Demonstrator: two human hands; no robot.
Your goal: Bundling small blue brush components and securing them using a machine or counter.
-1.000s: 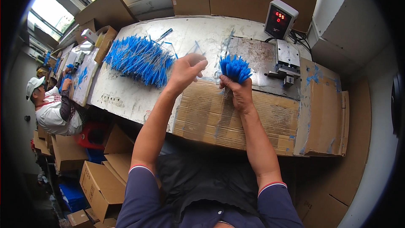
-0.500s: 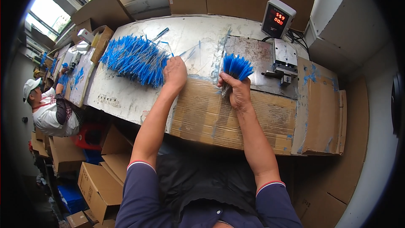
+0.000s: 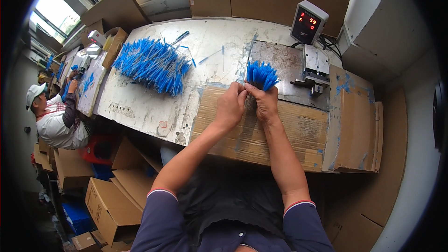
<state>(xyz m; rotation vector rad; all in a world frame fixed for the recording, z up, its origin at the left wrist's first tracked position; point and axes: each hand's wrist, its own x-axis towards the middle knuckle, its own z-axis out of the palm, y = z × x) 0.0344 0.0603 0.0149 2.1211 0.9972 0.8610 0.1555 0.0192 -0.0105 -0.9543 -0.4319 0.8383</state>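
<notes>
My right hand (image 3: 266,104) grips a bunch of blue-tipped thin sticks (image 3: 260,75), holding it upright over the cardboard sheet (image 3: 261,130) on the workbench. My left hand (image 3: 230,105) is closed against the lower part of the same bunch, fingers touching it beside the right hand. A big loose pile of the same blue sticks (image 3: 151,65) lies on the bench to the left, out of reach of both hands. A few single sticks (image 3: 210,56) lie scattered between the pile and the bunch.
A small metal press-like fixture (image 3: 315,70) sits on a steel plate right of the bunch, with a grey digital counter box (image 3: 308,21) behind it. Cardboard boxes (image 3: 112,200) stand on the floor at left. Another person (image 3: 53,116) works at a neighbouring bench far left.
My left hand has come back from the pile on the left and now meets the right hand at the bunch. The right hand with the bunch stays about where it was.
</notes>
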